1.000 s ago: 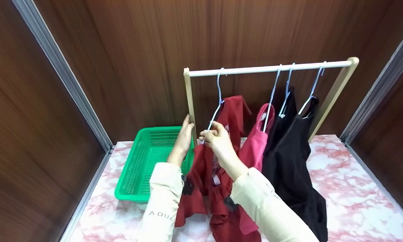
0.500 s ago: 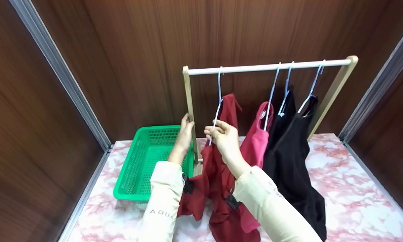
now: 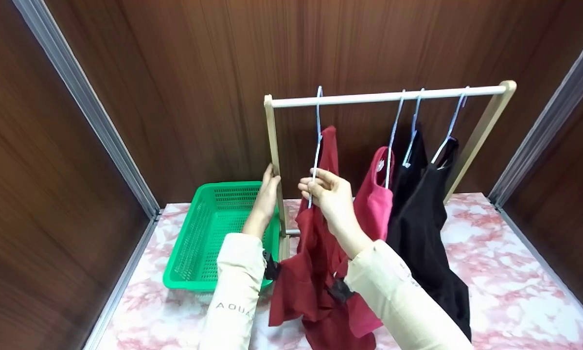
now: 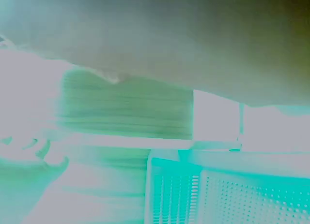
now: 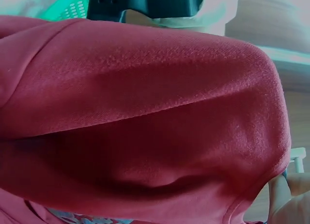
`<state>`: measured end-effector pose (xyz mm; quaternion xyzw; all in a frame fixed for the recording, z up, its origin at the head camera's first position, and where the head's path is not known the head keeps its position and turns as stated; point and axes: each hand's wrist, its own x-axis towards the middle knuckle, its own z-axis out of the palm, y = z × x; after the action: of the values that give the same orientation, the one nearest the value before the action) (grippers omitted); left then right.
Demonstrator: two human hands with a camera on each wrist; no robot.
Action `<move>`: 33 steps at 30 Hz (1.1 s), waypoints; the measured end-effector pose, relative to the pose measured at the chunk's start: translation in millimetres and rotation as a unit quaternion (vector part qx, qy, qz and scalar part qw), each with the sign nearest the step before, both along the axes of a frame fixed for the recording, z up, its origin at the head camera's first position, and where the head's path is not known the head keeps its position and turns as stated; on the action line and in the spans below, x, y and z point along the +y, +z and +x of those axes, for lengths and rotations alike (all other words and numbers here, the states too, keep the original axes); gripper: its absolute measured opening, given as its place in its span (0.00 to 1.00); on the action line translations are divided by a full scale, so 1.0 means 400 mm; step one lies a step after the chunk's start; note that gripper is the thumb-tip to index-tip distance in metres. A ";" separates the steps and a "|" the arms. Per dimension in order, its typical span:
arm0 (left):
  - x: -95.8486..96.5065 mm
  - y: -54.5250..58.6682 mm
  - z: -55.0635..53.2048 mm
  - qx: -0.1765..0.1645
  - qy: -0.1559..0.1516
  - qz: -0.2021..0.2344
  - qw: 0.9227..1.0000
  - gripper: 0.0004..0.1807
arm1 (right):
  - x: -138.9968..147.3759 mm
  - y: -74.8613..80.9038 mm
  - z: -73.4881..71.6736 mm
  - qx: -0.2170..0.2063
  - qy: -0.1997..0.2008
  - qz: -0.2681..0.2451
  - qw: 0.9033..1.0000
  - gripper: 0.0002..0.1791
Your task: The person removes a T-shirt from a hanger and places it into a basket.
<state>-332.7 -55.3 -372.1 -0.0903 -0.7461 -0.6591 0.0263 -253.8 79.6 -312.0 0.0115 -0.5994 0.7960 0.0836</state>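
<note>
In the head view my right hand [image 3: 334, 194] pinches the lower arm of a thin pale clothes hanger [image 3: 316, 153]. A dark red garment [image 3: 298, 291] hangs from that hanger; in the right wrist view its red cloth [image 5: 145, 103] fills most of the picture. The hanger's hook shows slightly above the white rail [image 3: 359, 98]. My left hand [image 3: 266, 197] rests against the left wooden post [image 3: 273, 141] of the clothes rack, its fingers extended upward. The left wrist view is washed out, with a hand faintly visible at its left edge.
Right of the red garment hang a pink garment [image 3: 376, 204] and two black garments, the nearer black one [image 3: 425, 243] in front. A green basket [image 3: 174, 272] stands left of the rack on the marbled tabletop [image 3: 140, 311]. Brown panels [image 3: 174, 97] enclose the back and sides.
My right hand has moved a little right and up with the hanger. The hook has risen above the rail, and the red garment has swung right. The left hand has stayed at the post.
</note>
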 end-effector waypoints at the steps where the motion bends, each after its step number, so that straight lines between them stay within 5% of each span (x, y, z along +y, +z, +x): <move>1: -0.001 0.000 0.000 0.000 0.001 -0.002 1.000 0.32 | 0.003 0.001 0.003 0.003 0.003 -0.002 1.000 0.20; 14: -0.012 0.001 0.010 -0.016 0.003 -0.015 1.000 0.33 | 0.058 -0.019 0.067 0.011 0.015 0.030 0.999 0.21; 20: -0.007 0.002 0.012 -0.019 0.024 -0.036 0.999 0.33 | 0.080 -0.058 0.099 0.019 0.011 0.049 0.999 0.21; 23: 0.001 0.004 0.016 0.014 0.056 -0.066 0.996 0.33 | 0.090 -0.084 0.109 0.028 0.002 0.060 0.998 0.22; 26: 0.013 0.006 0.021 0.088 0.113 -0.109 0.984 0.32 | 0.097 -0.111 0.111 0.032 -0.015 0.078 0.996 0.22; 30: 0.034 0.007 0.026 0.207 0.176 -0.163 0.948 0.26 | 0.106 -0.147 0.106 0.029 -0.041 0.100 0.994 0.22; 33: 0.050 0.006 0.029 0.267 0.187 -0.202 0.924 0.21 | 0.112 -0.174 0.103 0.029 -0.058 0.116 0.991 0.22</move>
<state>-321.1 -35.4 -369.6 -0.1247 -0.8321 -0.4291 0.3286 -212.6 124.5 -381.5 0.0095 -0.6848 0.7141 0.1448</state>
